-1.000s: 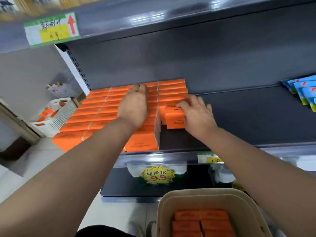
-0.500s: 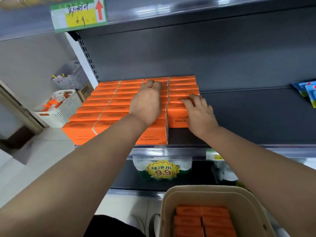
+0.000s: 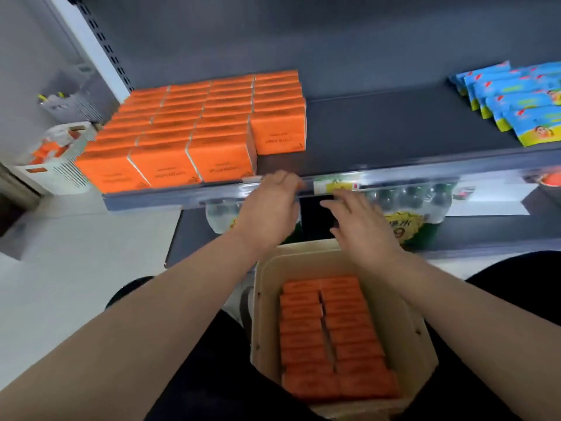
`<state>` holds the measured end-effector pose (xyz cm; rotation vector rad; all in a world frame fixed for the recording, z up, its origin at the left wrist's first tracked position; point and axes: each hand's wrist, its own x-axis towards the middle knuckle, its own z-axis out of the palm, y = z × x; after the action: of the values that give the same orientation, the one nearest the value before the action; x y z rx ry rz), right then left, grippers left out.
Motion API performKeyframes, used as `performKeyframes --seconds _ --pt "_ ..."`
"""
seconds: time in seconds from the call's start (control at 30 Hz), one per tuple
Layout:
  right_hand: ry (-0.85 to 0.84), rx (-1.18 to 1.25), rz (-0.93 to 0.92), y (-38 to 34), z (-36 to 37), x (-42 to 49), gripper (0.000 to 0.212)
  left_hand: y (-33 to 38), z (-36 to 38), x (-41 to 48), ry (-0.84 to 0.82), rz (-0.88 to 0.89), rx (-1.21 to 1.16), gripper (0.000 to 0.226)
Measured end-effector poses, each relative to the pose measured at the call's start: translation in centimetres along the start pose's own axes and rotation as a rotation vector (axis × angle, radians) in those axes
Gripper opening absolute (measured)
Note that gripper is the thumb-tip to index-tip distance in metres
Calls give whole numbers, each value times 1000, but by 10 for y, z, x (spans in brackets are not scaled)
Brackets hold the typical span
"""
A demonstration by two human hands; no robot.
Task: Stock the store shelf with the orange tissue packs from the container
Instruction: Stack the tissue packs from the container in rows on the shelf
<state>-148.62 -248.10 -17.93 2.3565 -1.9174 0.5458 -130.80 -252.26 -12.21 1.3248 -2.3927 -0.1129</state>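
Several rows of orange tissue packs (image 3: 194, 126) stand on the left part of the dark shelf (image 3: 394, 138); the rightmost row ends with a pack (image 3: 279, 133) set back from the shelf edge. Below, a beige container (image 3: 267, 299) holds two columns of orange packs (image 3: 331, 338). My left hand (image 3: 270, 208) hangs in front of the shelf's front rail, fingers loosely curled, holding nothing. My right hand (image 3: 358, 223) is beside it above the container's far rim, fingers spread and empty.
Blue snack packets (image 3: 522, 101) lie at the shelf's right end. Bottled water (image 3: 406, 199) with a yellow price tag (image 3: 403, 226) sits on the lower shelf. A white basket (image 3: 57, 159) with orange items stands on the floor at left. The shelf's middle is bare.
Both hands have left the packs on the shelf and drawn back and down to the shelf's front edge, above the container. The view has tilted downward.
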Motion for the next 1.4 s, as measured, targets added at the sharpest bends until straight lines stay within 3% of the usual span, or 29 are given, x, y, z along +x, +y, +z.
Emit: performKeyframes --seconds 0.17,0.27,0.4,0.63,0.9,1.03,1.13,1.27,1.4 --pt "-408 -18 69 15 40 -84 44 12 79 -64 -481 -169 -15 35" --pt "-679 -16 97 22 62 -111 49 14 113 -99 -776 -207 -66 27" --pt "-869 -14 33 26 80 -129 55 12 141 -133 -915 -248 -85 26" --pt "-1143 31 -51 15 111 -148 38 11 162 -141 -1080 -212 6 31" --pt "-1137 49 -11 19 121 -145 45 0 180 -145 -1277 -189 -12 50" --pt "-1162 9 -13 22 125 -150 42 6 189 -153 -1391 -84 59 59" --pt "-1129 27 72 25 124 -145 37 12 196 -157 -1390 -35 47 50" --pt "-983 61 183 27 116 -132 40 13 196 -150 -1275 -106 -7 48" --pt "-864 75 214 22 105 -127 40 10 195 -147 -1309 -97 77 41"
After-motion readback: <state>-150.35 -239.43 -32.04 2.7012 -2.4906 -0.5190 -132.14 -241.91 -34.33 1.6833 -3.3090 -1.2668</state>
